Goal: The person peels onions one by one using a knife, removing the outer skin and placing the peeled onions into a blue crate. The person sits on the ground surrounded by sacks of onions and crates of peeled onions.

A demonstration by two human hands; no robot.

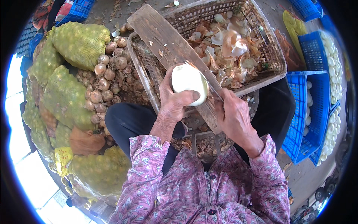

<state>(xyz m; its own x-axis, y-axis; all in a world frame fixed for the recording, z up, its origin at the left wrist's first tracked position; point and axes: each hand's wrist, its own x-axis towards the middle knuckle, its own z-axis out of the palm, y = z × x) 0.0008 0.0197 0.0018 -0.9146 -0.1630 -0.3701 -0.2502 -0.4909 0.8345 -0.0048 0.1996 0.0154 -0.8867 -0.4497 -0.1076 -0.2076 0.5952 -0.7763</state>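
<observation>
A largely peeled white onion (188, 81) sits in my left hand (174, 100), its thumb across the near side and its fingers around the left side. My right hand (233, 117) grips a knife (214, 89) whose thin blade lies along the onion's right side; the fist hides the handle. Beneath both hands a worn wooden board (165, 39) slants across a dirty plastic crate (247, 91). Onion skins (223, 44) fill much of the crate to the right of the board.
Unpeeled onions (107, 74) lie heaped to the left, beside full yellow mesh sacks (79, 44). On the right stand a blue crate (306, 74) with some peeled onions inside and others packed with peeled onions (331, 67). My knees flank the skin crate.
</observation>
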